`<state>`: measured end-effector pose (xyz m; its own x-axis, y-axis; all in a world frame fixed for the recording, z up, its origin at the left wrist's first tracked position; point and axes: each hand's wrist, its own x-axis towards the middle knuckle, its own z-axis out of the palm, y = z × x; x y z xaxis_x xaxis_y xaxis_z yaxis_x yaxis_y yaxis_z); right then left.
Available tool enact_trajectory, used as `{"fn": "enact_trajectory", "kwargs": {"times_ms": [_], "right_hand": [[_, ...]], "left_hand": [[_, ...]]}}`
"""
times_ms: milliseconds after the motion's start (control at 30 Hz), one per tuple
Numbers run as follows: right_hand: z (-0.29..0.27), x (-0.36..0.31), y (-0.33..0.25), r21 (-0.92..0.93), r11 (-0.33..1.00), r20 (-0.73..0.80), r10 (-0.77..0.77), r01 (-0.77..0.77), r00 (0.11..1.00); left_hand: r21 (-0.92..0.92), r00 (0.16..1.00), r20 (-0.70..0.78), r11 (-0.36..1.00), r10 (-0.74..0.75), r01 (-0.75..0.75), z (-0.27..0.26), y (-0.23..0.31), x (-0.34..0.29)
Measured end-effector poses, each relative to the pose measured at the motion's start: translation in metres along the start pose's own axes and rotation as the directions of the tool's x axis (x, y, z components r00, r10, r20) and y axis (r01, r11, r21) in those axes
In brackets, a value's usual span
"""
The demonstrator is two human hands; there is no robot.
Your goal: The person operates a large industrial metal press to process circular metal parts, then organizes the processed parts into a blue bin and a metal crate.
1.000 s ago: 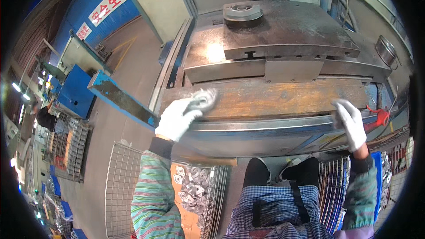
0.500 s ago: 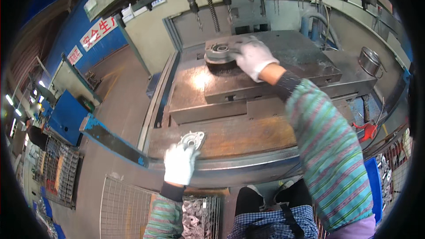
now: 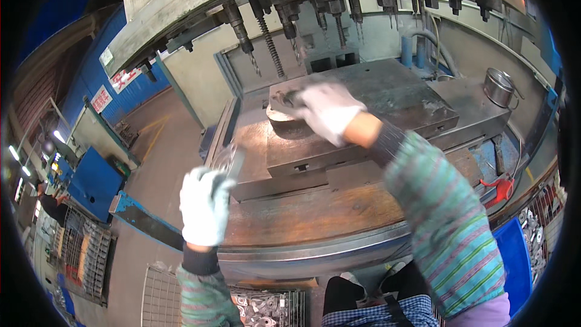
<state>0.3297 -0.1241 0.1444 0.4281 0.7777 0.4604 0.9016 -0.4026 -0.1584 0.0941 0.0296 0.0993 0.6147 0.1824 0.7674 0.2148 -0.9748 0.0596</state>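
My left hand (image 3: 204, 206), in a white glove, is closed on a flat silver metal casting (image 3: 227, 161) with holes, held upright above the left edge of the machine bed. My right hand (image 3: 330, 109), gloved and blurred, reaches over a round fixture (image 3: 289, 126) on the raised steel plate. Its fingers are closed on a grey metal casting (image 3: 285, 100) at the top of that fixture. Blur hides whether this casting still touches the fixture.
A row of drill bits (image 3: 251, 54) hangs from the machine head above the plate (image 3: 375, 106). A metal cup (image 3: 500, 88) and a red-handled tool (image 3: 500, 189) are at the right. Castings fill a wire basket (image 3: 266, 309) below; a blue bin (image 3: 513, 260) stands right.
My left hand has lifted its casting off the wooden ledge, up and to the left. My right hand stays by the fixture, where the casting now looks tilted. The view has shifted.
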Motion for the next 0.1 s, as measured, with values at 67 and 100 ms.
{"fn": "enact_trajectory", "kwargs": {"times_ms": [67, 100], "right_hand": [[-0.011, -0.037, 0.002, -0.060, 0.961, -0.121, -0.277, 0.271, 0.953], [-0.014, -0.038, 0.002, -0.047, 0.963, -0.129, -0.269, 0.265, 0.954]], "left_hand": [[-0.021, 0.996, 0.011, 0.996, 0.090, -0.090, 0.009, 0.007, 0.031], [-0.027, 0.997, 0.021, 0.997, 0.075, -0.075, 0.008, 0.013, 0.035]]}}
